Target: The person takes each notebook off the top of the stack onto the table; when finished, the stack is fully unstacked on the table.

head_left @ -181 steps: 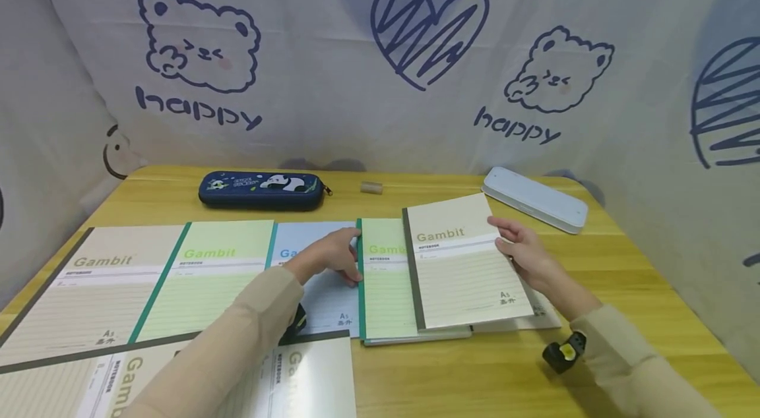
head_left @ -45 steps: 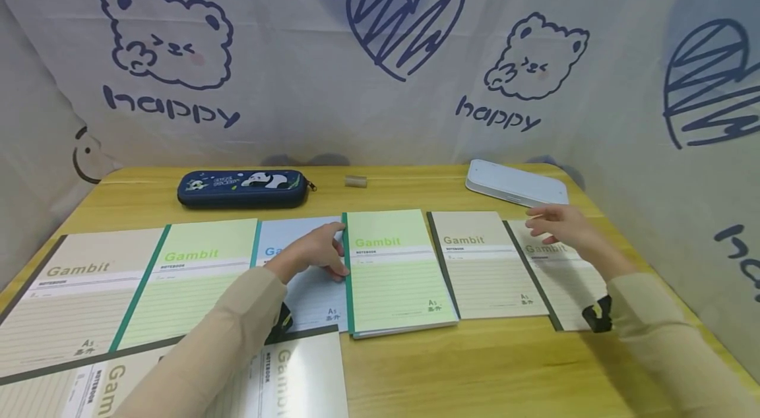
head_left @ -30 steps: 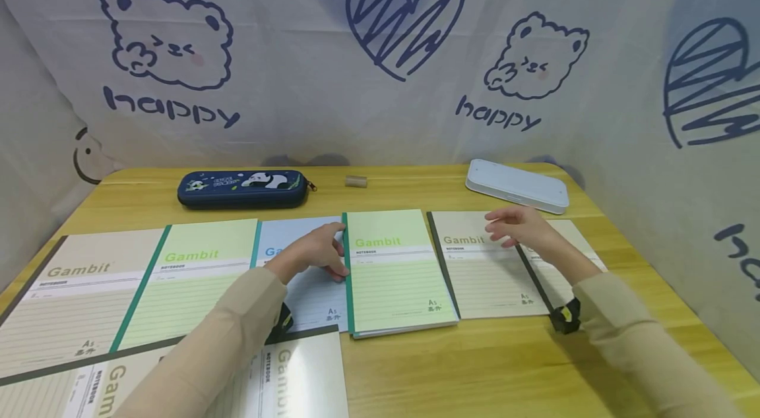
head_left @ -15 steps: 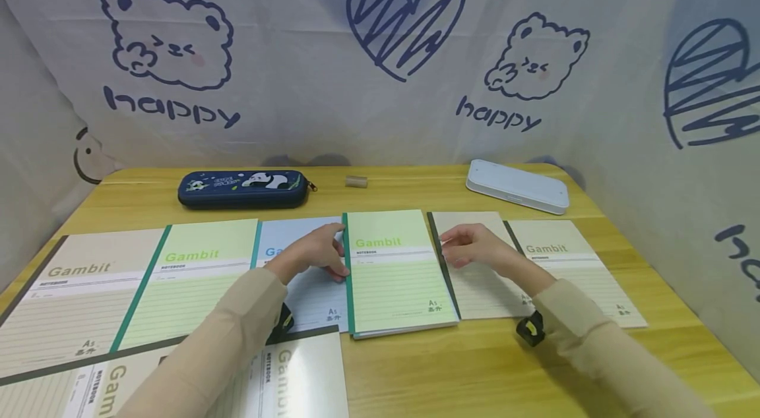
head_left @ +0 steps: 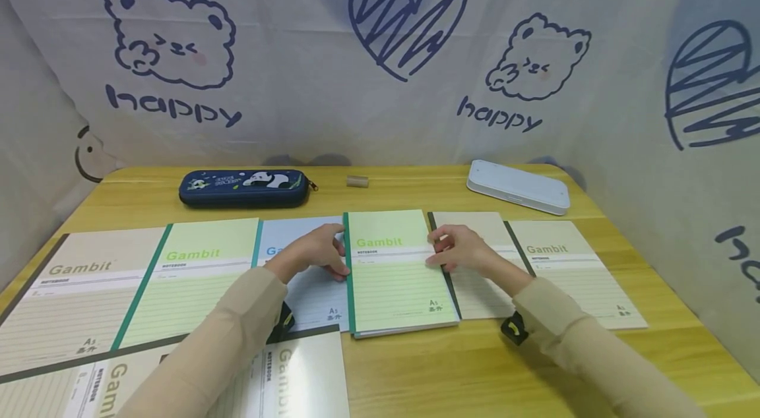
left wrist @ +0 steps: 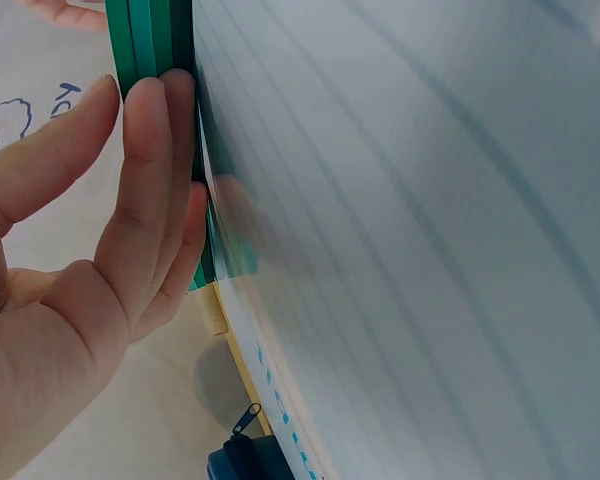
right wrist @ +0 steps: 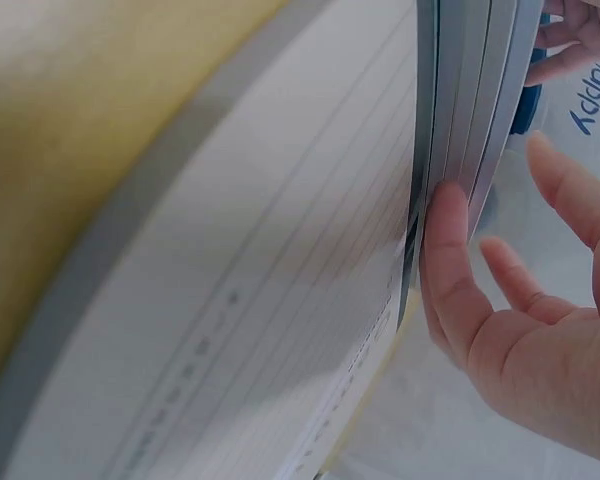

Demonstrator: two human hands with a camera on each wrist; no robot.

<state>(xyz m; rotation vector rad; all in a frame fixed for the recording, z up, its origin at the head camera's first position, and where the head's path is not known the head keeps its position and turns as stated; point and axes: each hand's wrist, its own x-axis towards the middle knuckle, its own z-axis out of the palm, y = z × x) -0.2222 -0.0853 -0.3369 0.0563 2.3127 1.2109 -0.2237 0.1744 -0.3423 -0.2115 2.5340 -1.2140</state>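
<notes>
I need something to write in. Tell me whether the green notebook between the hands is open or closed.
Closed. The green notebook lies flat with its "Gambit" cover up, left hand at its spine, right hand at its other edge.

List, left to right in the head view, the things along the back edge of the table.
Dark blue panda pencil case → small tan cylinder → pale flat case.

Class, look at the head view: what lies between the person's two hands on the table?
A stack of green notebooks lies between them: the left hand presses its spine edge, the right hand its open edge.
</notes>
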